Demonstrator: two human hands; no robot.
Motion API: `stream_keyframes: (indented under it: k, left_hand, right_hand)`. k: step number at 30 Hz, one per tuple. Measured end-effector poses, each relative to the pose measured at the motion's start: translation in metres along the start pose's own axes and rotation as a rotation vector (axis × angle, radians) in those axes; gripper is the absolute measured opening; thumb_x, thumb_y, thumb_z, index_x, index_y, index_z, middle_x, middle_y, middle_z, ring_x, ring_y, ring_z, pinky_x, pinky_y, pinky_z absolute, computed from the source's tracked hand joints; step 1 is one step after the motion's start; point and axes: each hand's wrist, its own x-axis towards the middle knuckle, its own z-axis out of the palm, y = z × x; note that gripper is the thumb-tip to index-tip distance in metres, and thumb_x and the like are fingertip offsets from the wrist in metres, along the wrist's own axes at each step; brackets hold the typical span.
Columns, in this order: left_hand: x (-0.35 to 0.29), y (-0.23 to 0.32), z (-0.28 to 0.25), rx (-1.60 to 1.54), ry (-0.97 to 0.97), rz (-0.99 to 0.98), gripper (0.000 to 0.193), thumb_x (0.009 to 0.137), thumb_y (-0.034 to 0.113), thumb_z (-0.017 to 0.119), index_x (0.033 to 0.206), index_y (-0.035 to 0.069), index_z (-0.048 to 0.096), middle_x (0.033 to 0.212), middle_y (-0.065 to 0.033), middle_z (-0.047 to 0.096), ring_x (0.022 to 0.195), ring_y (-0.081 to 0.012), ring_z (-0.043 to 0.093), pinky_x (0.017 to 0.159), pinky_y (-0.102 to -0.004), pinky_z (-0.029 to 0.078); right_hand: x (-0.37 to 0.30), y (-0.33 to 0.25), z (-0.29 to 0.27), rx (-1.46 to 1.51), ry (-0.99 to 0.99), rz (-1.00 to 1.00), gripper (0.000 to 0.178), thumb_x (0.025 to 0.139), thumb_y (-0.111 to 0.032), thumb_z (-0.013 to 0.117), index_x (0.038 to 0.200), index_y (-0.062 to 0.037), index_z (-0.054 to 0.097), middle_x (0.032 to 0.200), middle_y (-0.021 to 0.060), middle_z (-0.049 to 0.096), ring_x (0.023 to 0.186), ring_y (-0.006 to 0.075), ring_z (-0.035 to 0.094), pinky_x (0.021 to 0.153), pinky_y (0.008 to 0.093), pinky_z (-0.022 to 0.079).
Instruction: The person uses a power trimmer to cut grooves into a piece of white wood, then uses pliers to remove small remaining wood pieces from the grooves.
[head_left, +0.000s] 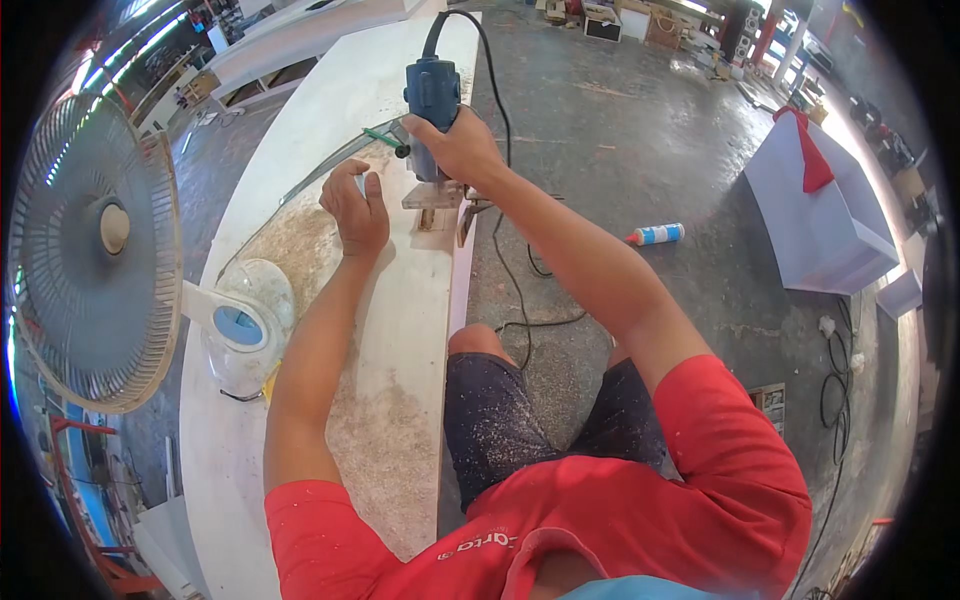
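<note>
My right hand (462,146) is wrapped around the body of a dark blue trim router (432,88). The router stands upright at the right edge of a long white board (395,300), its clear base plate (424,196) over a cutout in the board. A black cord rises from its top and loops down on the right. Close to the router's left side, my left hand (358,212) is open and holds nothing, with thumb and loosely bent fingers apart. Beside the router, a thin green piece (378,137) sticks out next to a black knob (402,152). The bit is hidden.
A desk fan (110,230) stands on the board at my left, its white base (245,345) amid sawdust. On the floor to the right lie a sealant tube (660,234) and black cables (838,390). A white box (815,215) with a red cloth (815,160) stands farther right.
</note>
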Motion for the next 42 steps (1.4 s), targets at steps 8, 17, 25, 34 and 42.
stream_keyframes:
  k: [8, 17, 25, 34, 42]
  left_hand:
    - [0.000, -0.008, -0.003, -0.086, 0.065, -0.128, 0.022, 0.103, 0.028, 0.057, 0.112, 0.009, 0.060, 0.112, -0.0082, 0.062, 0.111, -0.0303, 0.053, 0.099, -0.0461, 0.033]
    - [-0.005, -0.006, 0.003, -0.128, -0.054, -0.168, 0.027, 0.104, 0.035, 0.058, 0.113, 0.010, 0.062, 0.113, -0.0086, 0.064, 0.115, -0.0299, 0.053, 0.100, -0.0470, 0.032]
    - [0.082, 0.006, 0.039, -0.721, -0.337, -0.464, 0.058, 0.094, 0.055, 0.070, 0.119, 0.003, 0.069, 0.117, -0.0144, 0.070, 0.105, -0.0231, 0.065, 0.098, -0.0395, 0.045]
    - [0.116, 0.035, 0.056, -0.940, -0.836, -0.709, 0.070, 0.079, 0.064, 0.081, 0.107, 0.001, 0.077, 0.101, -0.0120, 0.075, 0.101, -0.0247, 0.069, 0.095, -0.0359, 0.049]
    - [0.114, 0.009, 0.081, -0.712, -0.704, -0.914, 0.076, 0.079, 0.065, 0.081, 0.108, -0.005, 0.074, 0.105, -0.0161, 0.073, 0.101, -0.0263, 0.069, 0.091, -0.0396, 0.051]
  right_hand:
    - [0.007, -0.004, 0.025, -0.080, 0.057, 0.020, 0.069, 0.082, -0.061, 0.075, 0.102, 0.0045, 0.074, 0.096, 0.0246, 0.075, 0.092, 0.0364, 0.075, 0.083, 0.0438, 0.058]
    - [-0.001, 0.012, 0.017, -0.104, 0.114, 0.040, 0.074, 0.087, -0.070, 0.065, 0.105, 0.0007, 0.075, 0.098, 0.0213, 0.075, 0.094, 0.0337, 0.074, 0.085, 0.0429, 0.055]
    - [0.016, 0.031, 0.023, -0.251, 0.177, -0.013, 0.082, 0.088, -0.068, 0.065, 0.106, 0.0120, 0.068, 0.099, 0.0331, 0.072, 0.100, 0.0459, 0.071, 0.090, 0.0474, 0.055]
    - [0.008, 0.045, -0.032, -0.158, -0.206, -0.090, 0.069, 0.092, -0.058, 0.067, 0.122, 0.0038, 0.067, 0.118, 0.0256, 0.072, 0.110, 0.0346, 0.071, 0.092, 0.0433, 0.055]
    - [-0.170, 0.096, -0.030, -0.267, 0.638, -0.688, 0.028, 0.091, -0.017, 0.073, 0.112, 0.0018, 0.069, 0.099, 0.0147, 0.070, 0.087, 0.0286, 0.064, 0.083, 0.0373, 0.051]
